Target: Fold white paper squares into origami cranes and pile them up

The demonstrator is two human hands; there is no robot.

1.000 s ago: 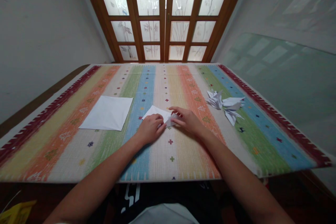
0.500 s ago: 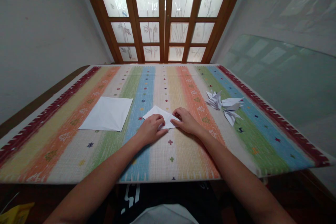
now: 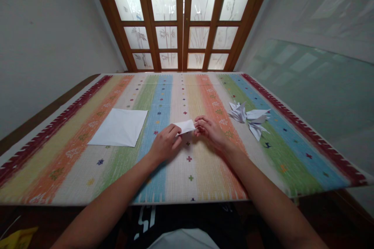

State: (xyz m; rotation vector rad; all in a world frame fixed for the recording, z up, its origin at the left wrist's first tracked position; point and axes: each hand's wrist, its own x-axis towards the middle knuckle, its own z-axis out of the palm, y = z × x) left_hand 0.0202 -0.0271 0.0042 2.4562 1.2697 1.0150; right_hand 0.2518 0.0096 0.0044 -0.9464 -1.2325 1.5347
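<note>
The left hand [image 3: 165, 144] and right hand [image 3: 209, 130] pinch opposite ends of a folded white paper [image 3: 185, 127] between curled fingers, which hide both ends, so its full shape cannot be told, nor whether it touches the striped tablecloth [image 3: 187, 179]. A flat paper square [image 3: 119, 127] lies left of the hands, and a pile of folded paper figures [image 3: 248, 118], too overlapped to make out singly, lies to their right.
</note>
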